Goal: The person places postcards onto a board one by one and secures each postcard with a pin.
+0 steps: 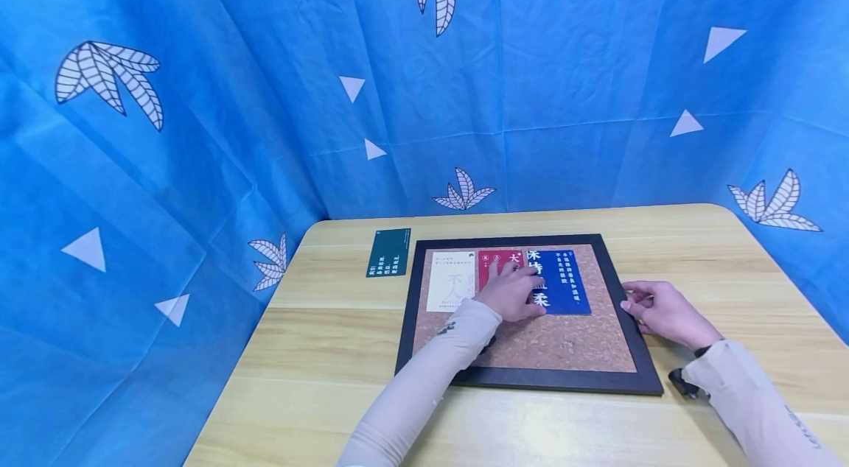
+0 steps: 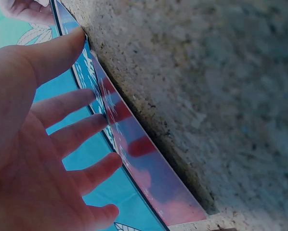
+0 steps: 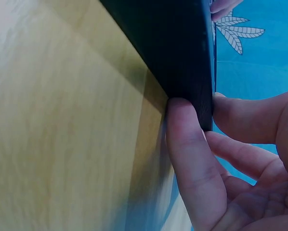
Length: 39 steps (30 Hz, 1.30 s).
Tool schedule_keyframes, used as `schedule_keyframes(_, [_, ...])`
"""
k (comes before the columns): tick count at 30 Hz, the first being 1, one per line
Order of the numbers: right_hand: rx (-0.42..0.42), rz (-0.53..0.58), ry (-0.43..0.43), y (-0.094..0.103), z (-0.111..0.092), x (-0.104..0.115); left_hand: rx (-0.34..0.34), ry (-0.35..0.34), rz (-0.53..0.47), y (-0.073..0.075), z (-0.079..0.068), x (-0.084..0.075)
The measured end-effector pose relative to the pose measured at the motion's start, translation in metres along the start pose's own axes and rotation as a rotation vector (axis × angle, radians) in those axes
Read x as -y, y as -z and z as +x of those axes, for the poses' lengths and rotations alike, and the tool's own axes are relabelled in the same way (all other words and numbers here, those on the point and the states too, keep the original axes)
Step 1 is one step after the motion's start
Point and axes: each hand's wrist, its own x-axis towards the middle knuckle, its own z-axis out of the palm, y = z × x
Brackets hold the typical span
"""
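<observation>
A cork board (image 1: 564, 342) with a black frame (image 1: 550, 378) lies on the table. Side by side on its upper part are a white card (image 1: 446, 275), a red card (image 1: 492, 261) and a blue card (image 1: 570, 283), all printed with characters. My left hand (image 1: 511, 296) is over the red and blue cards, fingers spread and fingertips touching them; it covers part of both. In the left wrist view the thumb (image 2: 62, 50) reaches the blue card's lower edge. My right hand (image 1: 670, 314) pinches the frame's right side between thumb and fingers, as the right wrist view shows.
A dark green card (image 1: 388, 253) lies on the wooden table (image 1: 312, 342), left of the board. Behind and to the left hangs a blue curtain (image 1: 570, 84) with leaf and triangle prints. A small black object (image 1: 683, 383) is at my right wrist.
</observation>
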Motion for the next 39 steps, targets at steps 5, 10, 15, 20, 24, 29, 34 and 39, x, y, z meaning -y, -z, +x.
schedule_keyframes(5, [0.001,0.006,-0.001,0.000,0.000,0.000,0.000,0.004,-0.004,0.001,-0.001,0.000])
schedule_keyframes(10, [0.003,0.013,-0.004,0.000,0.000,-0.001,-0.005,0.006,0.011,0.001,-0.002,0.001])
schedule_keyframes(15, [0.001,0.020,-0.004,0.000,-0.001,0.001,-0.005,0.017,0.009,-0.001,0.000,0.002])
schedule_keyframes(20, [-0.007,0.015,-0.007,-0.001,-0.001,0.001,0.007,0.022,0.001,-0.002,0.002,0.004])
schedule_keyframes(24, [-0.010,0.014,-0.004,-0.001,-0.002,0.001,0.009,0.013,-0.006,0.000,0.001,0.005])
schedule_keyframes(29, [-0.002,0.025,-0.004,0.000,-0.002,0.002,-0.001,0.010,-0.019,0.004,-0.001,0.008])
schedule_keyframes(34, [0.027,0.050,-0.020,0.003,-0.003,0.001,0.001,0.023,-0.027,0.005,0.001,0.008])
schedule_keyframes(39, [0.059,0.063,-0.025,0.010,-0.009,0.000,0.005,0.032,-0.046,0.007,0.001,0.008])
